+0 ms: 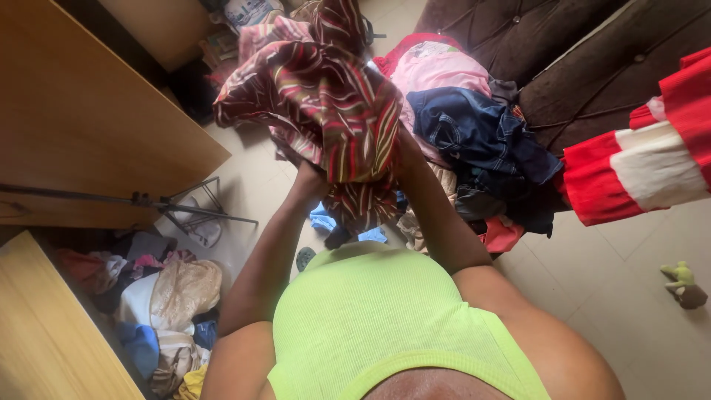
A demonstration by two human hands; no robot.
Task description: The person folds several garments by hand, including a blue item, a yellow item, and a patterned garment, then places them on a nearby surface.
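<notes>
Your lime green top (385,318) is filling the lower frame. Both arms are raising a striped maroon cloth (326,104) above the clothes pile (474,141); it is hiding both hands, so I cannot tell their grip.

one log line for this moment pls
left hand: under striped cloth | right hand: gripping same cloth, raised | behind: clothes pile, brown sofa

— What's piled by the dark brown tufted sofa (592,67)?
— A navy denim garment (481,133) over a pink cloth (437,67), beside a red-and-white striped fabric (652,163).
— And lower down?
— A small green toy (681,280) on the pale tiled floor (629,296), well apart from the wooden wardrobe door (89,118).
</notes>
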